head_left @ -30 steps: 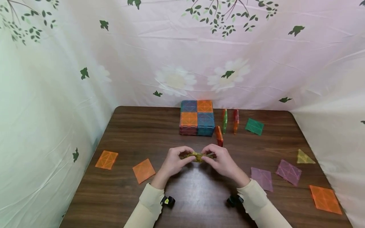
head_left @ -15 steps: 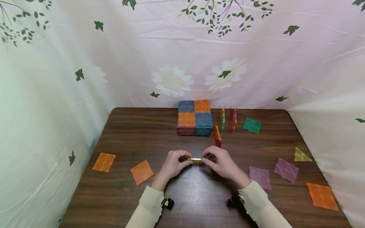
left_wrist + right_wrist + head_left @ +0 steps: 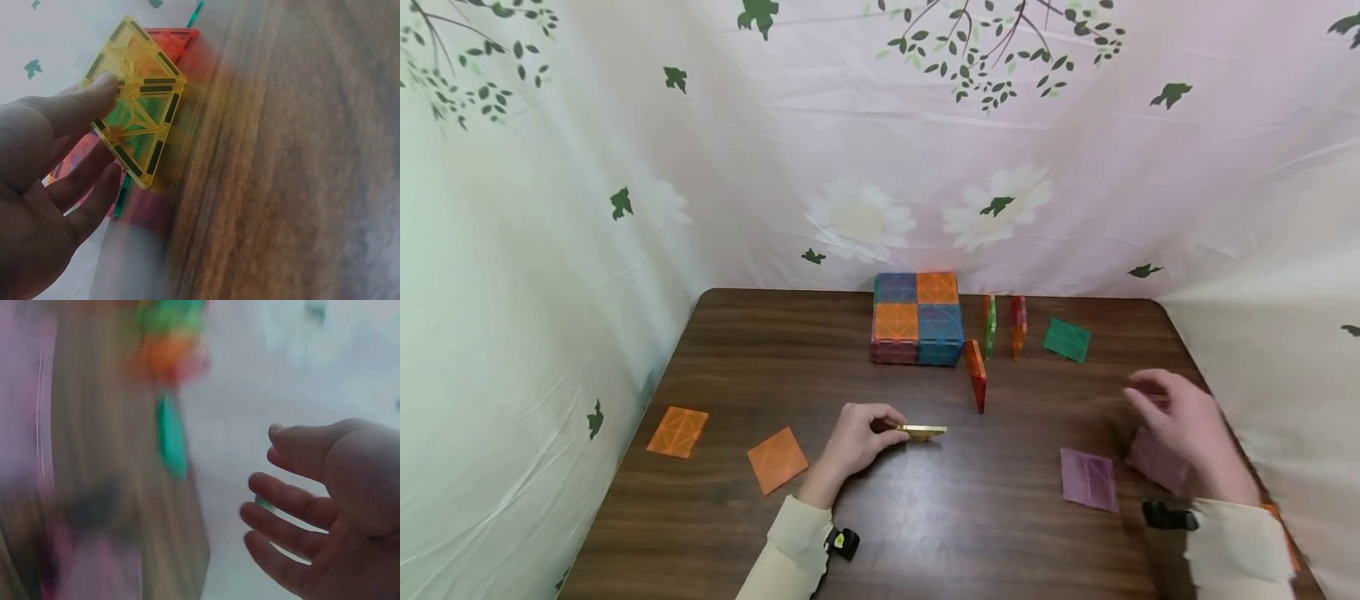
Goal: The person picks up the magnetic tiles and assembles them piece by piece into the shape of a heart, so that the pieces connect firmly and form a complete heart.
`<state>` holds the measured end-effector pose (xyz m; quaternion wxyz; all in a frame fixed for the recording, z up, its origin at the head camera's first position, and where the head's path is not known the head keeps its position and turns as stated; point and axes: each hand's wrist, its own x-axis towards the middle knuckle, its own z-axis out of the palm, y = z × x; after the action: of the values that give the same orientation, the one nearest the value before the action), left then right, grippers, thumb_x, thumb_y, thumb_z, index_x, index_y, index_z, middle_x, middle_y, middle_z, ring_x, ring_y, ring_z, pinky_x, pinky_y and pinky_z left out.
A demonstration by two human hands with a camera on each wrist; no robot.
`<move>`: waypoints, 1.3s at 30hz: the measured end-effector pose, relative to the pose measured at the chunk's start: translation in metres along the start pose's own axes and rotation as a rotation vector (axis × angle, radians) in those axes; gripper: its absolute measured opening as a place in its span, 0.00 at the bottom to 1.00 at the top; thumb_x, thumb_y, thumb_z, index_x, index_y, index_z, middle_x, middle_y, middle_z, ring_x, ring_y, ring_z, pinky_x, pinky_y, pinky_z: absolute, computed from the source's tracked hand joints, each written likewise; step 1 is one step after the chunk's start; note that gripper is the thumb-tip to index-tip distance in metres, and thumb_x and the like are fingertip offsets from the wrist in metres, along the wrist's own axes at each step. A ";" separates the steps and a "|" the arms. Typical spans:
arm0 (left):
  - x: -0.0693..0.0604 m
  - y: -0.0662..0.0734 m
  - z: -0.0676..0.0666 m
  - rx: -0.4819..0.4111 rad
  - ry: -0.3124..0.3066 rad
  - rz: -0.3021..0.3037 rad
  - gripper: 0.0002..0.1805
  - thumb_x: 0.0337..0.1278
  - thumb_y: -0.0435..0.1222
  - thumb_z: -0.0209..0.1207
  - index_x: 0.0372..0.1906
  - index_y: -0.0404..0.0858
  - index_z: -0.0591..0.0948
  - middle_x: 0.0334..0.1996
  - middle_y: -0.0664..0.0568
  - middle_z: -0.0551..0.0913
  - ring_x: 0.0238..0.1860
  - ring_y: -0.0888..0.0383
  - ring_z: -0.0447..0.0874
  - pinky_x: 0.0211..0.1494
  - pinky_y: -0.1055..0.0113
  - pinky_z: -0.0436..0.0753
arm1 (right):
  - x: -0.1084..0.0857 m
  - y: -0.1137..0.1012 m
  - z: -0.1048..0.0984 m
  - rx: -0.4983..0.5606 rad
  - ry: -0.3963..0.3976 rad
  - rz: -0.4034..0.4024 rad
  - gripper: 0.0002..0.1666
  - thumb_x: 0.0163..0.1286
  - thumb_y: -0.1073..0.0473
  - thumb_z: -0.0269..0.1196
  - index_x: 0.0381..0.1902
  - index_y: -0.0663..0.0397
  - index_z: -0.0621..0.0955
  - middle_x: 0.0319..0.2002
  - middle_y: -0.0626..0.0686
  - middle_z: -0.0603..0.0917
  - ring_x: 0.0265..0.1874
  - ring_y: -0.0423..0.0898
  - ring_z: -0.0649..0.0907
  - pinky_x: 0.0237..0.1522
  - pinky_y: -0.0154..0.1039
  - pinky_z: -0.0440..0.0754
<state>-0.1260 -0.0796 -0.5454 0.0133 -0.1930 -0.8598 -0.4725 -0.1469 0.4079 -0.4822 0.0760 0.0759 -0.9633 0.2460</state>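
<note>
Between thumb and fingers, my left hand point(image 3: 859, 442) pinches two yellow triangular magnetic tiles point(image 3: 134, 103), seen edge-on as a thin strip in the head view. In the left wrist view they lie edge to edge in a diamond. My right hand point(image 3: 1187, 429) is over the right side of the table, its fingers spread and slightly bent, with nothing in them in the right wrist view. Under it lies a purple square tile point(image 3: 1156, 462), partly covered; another purple square tile point(image 3: 1088, 481) lies to its left. The loose yellow triangle at the right is hidden behind the hand.
A box of blue and orange tiles point(image 3: 917, 329) stands at the back. Beside it are upright tiles: a red-orange one point(image 3: 976, 377), a green one point(image 3: 991, 327) and a pink-orange one point(image 3: 1018, 327). A green tile point(image 3: 1067, 340) lies flat. Orange squares point(image 3: 777, 460) lie left.
My right hand has let go of the yellow triangles and moved right, over the purple tile. My left hand stays near the middle, still pinching them.
</note>
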 end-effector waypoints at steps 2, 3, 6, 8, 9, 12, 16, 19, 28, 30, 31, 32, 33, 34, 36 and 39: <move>-0.001 -0.001 0.001 -0.004 -0.001 0.002 0.06 0.56 0.35 0.77 0.39 0.47 0.92 0.33 0.60 0.91 0.33 0.68 0.86 0.40 0.70 0.86 | -0.004 0.032 -0.009 -0.050 -0.033 0.030 0.22 0.79 0.56 0.63 0.59 0.68 0.78 0.53 0.76 0.81 0.47 0.73 0.81 0.43 0.66 0.76; -0.002 -0.002 0.001 -0.004 -0.001 0.003 0.06 0.56 0.36 0.77 0.39 0.47 0.92 0.33 0.60 0.91 0.33 0.69 0.86 0.40 0.70 0.86 | -0.006 0.046 -0.011 -0.061 -0.050 0.043 0.23 0.79 0.56 0.63 0.61 0.71 0.76 0.54 0.78 0.79 0.48 0.75 0.79 0.43 0.68 0.75; -0.003 -0.003 0.002 -0.008 0.004 0.009 0.06 0.57 0.36 0.77 0.39 0.47 0.93 0.33 0.60 0.91 0.33 0.68 0.86 0.40 0.70 0.85 | -0.011 0.078 -0.015 -0.082 -0.108 0.071 0.27 0.80 0.56 0.62 0.64 0.74 0.72 0.58 0.83 0.73 0.52 0.80 0.74 0.46 0.73 0.71; -0.002 -0.004 0.002 -0.013 0.009 0.010 0.06 0.57 0.36 0.77 0.39 0.46 0.93 0.34 0.59 0.91 0.33 0.68 0.85 0.40 0.69 0.85 | -0.013 0.093 -0.014 -0.093 -0.143 0.075 0.30 0.80 0.55 0.62 0.66 0.76 0.71 0.59 0.84 0.72 0.54 0.82 0.72 0.48 0.75 0.70; -0.002 -0.004 0.001 -0.015 0.010 0.010 0.06 0.57 0.36 0.77 0.39 0.46 0.93 0.34 0.59 0.91 0.33 0.68 0.85 0.40 0.69 0.85 | -0.014 0.099 -0.012 -0.102 -0.157 0.076 0.31 0.80 0.55 0.63 0.66 0.76 0.71 0.59 0.84 0.72 0.54 0.82 0.72 0.48 0.74 0.71; -0.003 -0.005 0.002 -0.018 0.003 0.004 0.06 0.57 0.37 0.76 0.40 0.47 0.93 0.34 0.60 0.91 0.33 0.68 0.85 0.40 0.70 0.85 | -0.016 0.112 -0.005 -0.150 -0.175 0.065 0.31 0.76 0.54 0.67 0.63 0.75 0.73 0.56 0.84 0.75 0.51 0.83 0.75 0.45 0.74 0.74; -0.004 -0.005 0.002 -0.025 -0.002 -0.001 0.06 0.57 0.38 0.76 0.40 0.47 0.93 0.35 0.60 0.91 0.33 0.68 0.86 0.40 0.70 0.85 | -0.019 0.122 0.001 -0.173 -0.143 0.065 0.32 0.71 0.58 0.71 0.61 0.76 0.72 0.52 0.85 0.76 0.47 0.82 0.77 0.44 0.73 0.75; -0.004 -0.005 0.002 -0.035 0.005 0.002 0.07 0.57 0.38 0.76 0.40 0.47 0.93 0.35 0.60 0.92 0.33 0.68 0.86 0.39 0.70 0.85 | -0.021 0.124 0.000 -0.169 -0.119 0.089 0.35 0.69 0.60 0.72 0.62 0.78 0.70 0.50 0.85 0.76 0.44 0.80 0.77 0.43 0.73 0.74; -0.004 -0.005 0.001 -0.026 0.020 0.003 0.07 0.57 0.38 0.77 0.40 0.47 0.93 0.35 0.60 0.91 0.33 0.68 0.86 0.39 0.70 0.85 | -0.017 0.113 -0.011 -0.254 -0.143 0.122 0.38 0.60 0.57 0.79 0.56 0.80 0.74 0.45 0.85 0.77 0.42 0.80 0.77 0.42 0.72 0.72; -0.004 -0.004 0.001 -0.026 0.021 0.002 0.06 0.57 0.38 0.77 0.40 0.47 0.93 0.35 0.60 0.91 0.33 0.68 0.86 0.40 0.69 0.85 | -0.014 0.111 -0.013 -0.273 -0.133 0.113 0.38 0.57 0.58 0.80 0.54 0.80 0.76 0.42 0.84 0.78 0.40 0.80 0.77 0.41 0.71 0.72; -0.003 -0.004 0.001 -0.026 0.023 0.001 0.06 0.57 0.38 0.77 0.40 0.47 0.93 0.35 0.60 0.91 0.33 0.68 0.86 0.40 0.69 0.85 | -0.013 0.110 -0.015 -0.275 -0.120 0.107 0.35 0.56 0.59 0.79 0.51 0.80 0.77 0.41 0.83 0.79 0.38 0.79 0.77 0.40 0.70 0.73; -0.003 -0.004 0.001 -0.026 0.025 0.000 0.06 0.57 0.38 0.77 0.40 0.47 0.93 0.35 0.60 0.91 0.33 0.68 0.86 0.40 0.69 0.85 | -0.012 0.110 -0.015 -0.269 -0.109 0.100 0.31 0.56 0.62 0.79 0.48 0.80 0.79 0.39 0.82 0.80 0.37 0.77 0.78 0.39 0.69 0.73; -0.003 -0.004 0.001 -0.026 0.027 -0.001 0.06 0.57 0.38 0.77 0.40 0.47 0.93 0.35 0.60 0.91 0.33 0.68 0.85 0.40 0.69 0.85 | -0.011 0.110 -0.016 -0.258 -0.097 0.087 0.27 0.55 0.64 0.78 0.46 0.79 0.80 0.37 0.80 0.81 0.34 0.75 0.79 0.38 0.68 0.74; -0.003 -0.004 0.001 -0.026 0.028 -0.001 0.06 0.57 0.38 0.77 0.40 0.47 0.93 0.35 0.60 0.91 0.33 0.68 0.85 0.40 0.69 0.85 | -0.011 0.110 -0.016 -0.243 -0.084 0.076 0.23 0.55 0.67 0.78 0.43 0.78 0.81 0.35 0.78 0.82 0.32 0.73 0.79 0.36 0.66 0.75; -0.003 -0.005 0.002 -0.026 0.026 -0.003 0.07 0.57 0.38 0.77 0.40 0.47 0.93 0.35 0.60 0.91 0.33 0.68 0.86 0.40 0.69 0.85 | -0.012 0.111 -0.017 -0.222 -0.065 0.069 0.16 0.56 0.70 0.76 0.38 0.75 0.82 0.32 0.75 0.83 0.28 0.67 0.80 0.31 0.61 0.76; -0.004 -0.005 0.003 -0.026 0.018 -0.003 0.07 0.57 0.37 0.76 0.40 0.47 0.93 0.36 0.60 0.91 0.34 0.68 0.86 0.41 0.70 0.85 | -0.015 0.107 -0.019 -0.202 -0.058 0.093 0.15 0.61 0.69 0.74 0.42 0.74 0.83 0.32 0.74 0.83 0.26 0.61 0.78 0.27 0.51 0.73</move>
<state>-0.1236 -0.0811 -0.5522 0.0175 -0.1876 -0.8539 -0.4852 -0.1494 0.5119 -0.5179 0.0440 0.0302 -0.9874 0.1487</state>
